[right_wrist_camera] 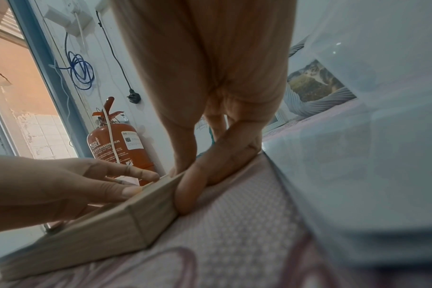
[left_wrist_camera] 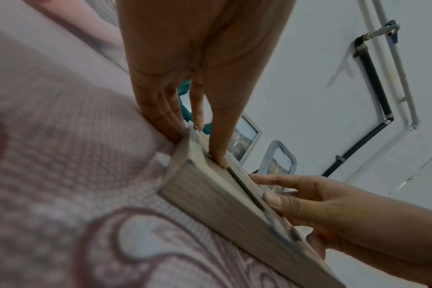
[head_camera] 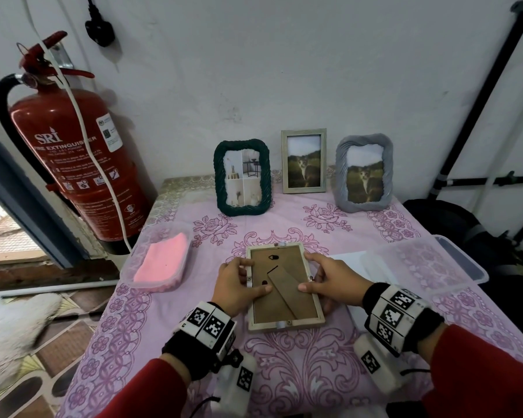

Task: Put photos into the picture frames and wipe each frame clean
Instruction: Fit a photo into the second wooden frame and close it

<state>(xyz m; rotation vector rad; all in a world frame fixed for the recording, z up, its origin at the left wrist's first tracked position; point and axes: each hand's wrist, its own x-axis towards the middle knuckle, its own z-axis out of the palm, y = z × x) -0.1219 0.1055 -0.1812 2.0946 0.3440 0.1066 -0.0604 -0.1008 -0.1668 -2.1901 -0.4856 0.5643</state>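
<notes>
Left hand (head_camera: 239, 282) clamps left edge of wooden frame (head_camera: 284, 285): thumb flat on backing board, fingers curled down outer edge onto tabletop (head_camera: 284, 372). Likely pins board while tabs get worked. Frame lies face down, centre of tabletop, easel leg folded flat on board; face-down pose exposes the turn tabs along the inner edge.

Left of frame: clear tray (head_camera: 160, 257) with folded pink cloth (head_camera: 163, 260), within reach, probably staged for the wipe step. Further left, beyond tabletop edge: red fire extinguisher (head_camera: 73, 164) on wall.

Behind frame, along wall, three upright frames: dark green rope frame (head_camera: 242, 176) with stock insert, slim silver frame (head_camera: 304, 161) and grey wavy frame (head_camera: 364, 173) each showing a cat photo. Upright and loaded, so read as done or parked.

Right hand (head_camera: 329, 282) mirrors the left: thumb on easel leg, fingers wrapped round right edge; right wrist view shows one finger pressed down the outer side onto cloth-covered tabletop. Both hands gripping frame, nothing else held. Symmetric squeeze suggests seating board or closing tabs; whether a photo is inside cannot be told.

Right of frame: large clear lidded box (head_camera: 435, 267), white sheets (head_camera: 354, 267) partly under it, possibly photo stock.
</notes>
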